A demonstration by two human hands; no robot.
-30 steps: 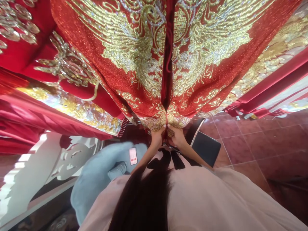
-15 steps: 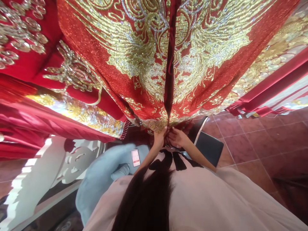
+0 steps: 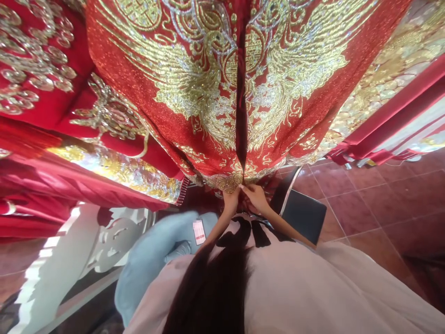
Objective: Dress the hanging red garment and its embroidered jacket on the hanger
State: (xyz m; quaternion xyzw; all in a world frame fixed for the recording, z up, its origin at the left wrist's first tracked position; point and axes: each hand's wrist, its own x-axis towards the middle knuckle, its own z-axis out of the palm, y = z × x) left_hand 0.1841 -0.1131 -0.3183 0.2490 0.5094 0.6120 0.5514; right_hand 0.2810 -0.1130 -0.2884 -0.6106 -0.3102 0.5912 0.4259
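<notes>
A red embroidered jacket (image 3: 181, 116), worked in gold and silver phoenixes, hangs in front of me. Its front opening runs down the middle as a dark, narrow gap. At the lower end of that gap, by the gold-patterned hem, my left hand (image 3: 231, 199) pinches the jacket's edge. My right hand (image 3: 255, 197) is closed at the same spot, its thumb and fingertips against the other edge. The fingertips of both hands nearly meet. Any small fastener between them is hidden.
Other red garments with crystal ornaments (image 3: 116, 118) hang at the left, gold-scaled cloth (image 3: 385, 83) at the right. A dark flat-topped box (image 3: 303, 215) stands on red floor tiles (image 3: 368, 199). A phone (image 3: 199, 232) lies on light blue fabric (image 3: 149, 250), beside a white carved panel (image 3: 114, 236).
My right hand has moved slightly up and left, bringing its fingertips to the left hand's at the hem. The view has shifted a little; the jacket's gap looks narrower.
</notes>
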